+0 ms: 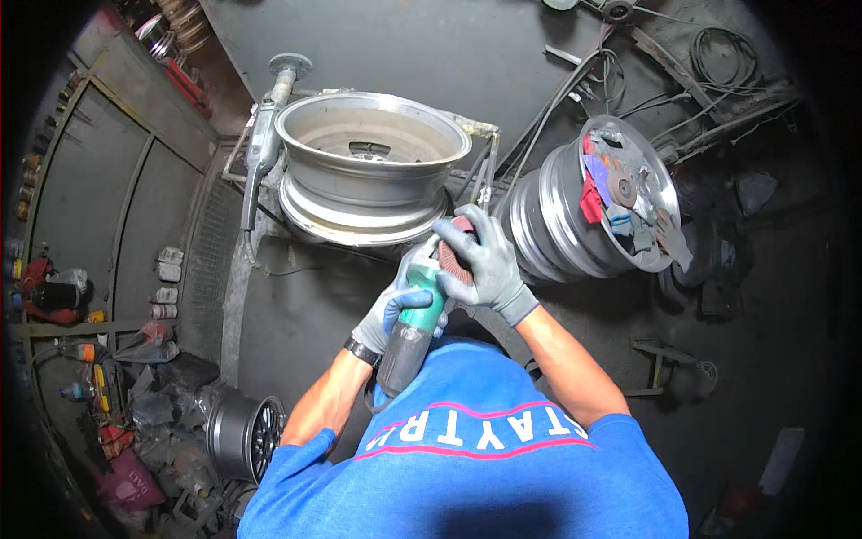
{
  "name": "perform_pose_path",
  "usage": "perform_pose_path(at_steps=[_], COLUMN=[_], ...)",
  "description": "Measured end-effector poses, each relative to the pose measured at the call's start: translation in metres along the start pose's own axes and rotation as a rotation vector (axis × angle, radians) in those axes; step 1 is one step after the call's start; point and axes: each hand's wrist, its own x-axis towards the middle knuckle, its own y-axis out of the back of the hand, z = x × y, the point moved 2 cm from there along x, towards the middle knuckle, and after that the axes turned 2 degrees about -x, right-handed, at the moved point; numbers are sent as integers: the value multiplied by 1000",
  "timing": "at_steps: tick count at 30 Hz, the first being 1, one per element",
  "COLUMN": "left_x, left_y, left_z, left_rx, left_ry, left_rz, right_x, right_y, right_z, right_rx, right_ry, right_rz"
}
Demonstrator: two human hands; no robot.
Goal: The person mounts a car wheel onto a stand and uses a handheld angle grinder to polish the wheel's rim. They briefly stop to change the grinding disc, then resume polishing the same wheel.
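Close to my chest is a green and black angle grinder (417, 316), its dark end toward my body. My left hand (395, 301), in a grey-blue work glove, wraps around the green body. At the far end of the tool sits a reddish-brown flap disc (453, 255). My gloved right hand (489, 260) grips this disc, fingers over its top and thumb beneath. Just beyond both hands a bare metal wheel rim (373, 184) lies on a stand, its open side up; neither hand visibly holds it.
Another grinder (264, 144) leans at the rim's left side. At right, stacked wheel rims (557, 211) carry discs, cloths and gloves on top. Cables (620, 76) run across the back right. A dark wheel (244, 436) and clutter lie at lower left, beside metal shelving (117, 216).
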Motion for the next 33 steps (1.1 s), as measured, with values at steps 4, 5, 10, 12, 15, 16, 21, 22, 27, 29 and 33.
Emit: perform_pose_path(at_steps=[4,5,10,12,15,16,21,22,27,29,33], left_x=[1,1,5,6,12,18,35,39,46,42,19], left_y=[-7,-10,-19,-22,-35,-21,-42,-57,-126,-140,-127], left_z=[7,7,11,11,25,28,52,51,5,-13,-46], left_rx=[39,22,49,45,237,347,1028,1121,1279,1367,1155], left_ry=[-11,-22,-38,-21,-84,-90,-595,-717,-1041,-1077,-923], left_rz=[14,15,1,-41,-75,-108,9,76,518,385,49], right_x=[2,-2,-1,-2,-1,-5,-52,-59,-70,-84,-106], right_y=[-3,-5,-3,8,19,25,32,30,-15,-21,37], right_z=[-6,-7,-6,-7,2,0,-15,-28,-30,-7,1], right_rx=[68,65,70,55,216,625,956,884,611,1258,700], right_ry=[-147,-177,-259,-217,-266,-454,-810,-790,-616,-736,-778], right_rz=[22,54,79,85,192,251,42,-75,108,266,226])
